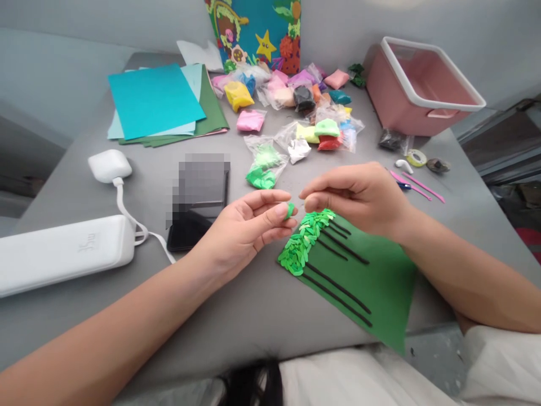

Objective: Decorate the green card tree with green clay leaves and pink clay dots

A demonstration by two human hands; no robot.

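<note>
My left hand (pixel 253 223) pinches a small lump of green clay (pixel 289 210) between thumb and fingers. My right hand (pixel 359 194) is closed in a pinch just right of it, its fingertips near the lump; whether it holds a bit of clay I cannot make out. Below both hands lies a green card (pixel 380 282) with several thin black clay strips (pixel 338 287) and a cluster of small green clay leaves (pixel 306 239) at its upper left end.
Bags of coloured clay (pixel 296 107) lie at the back, with a green clay bag (pixel 264 166) nearer. Coloured paper sheets (pixel 156 101) at back left, a pink bin (pixel 418 84) at back right, a white power bank (pixel 59 251), earbud case (pixel 109 165), phone (pixel 198 203), pink tools (pixel 418 186).
</note>
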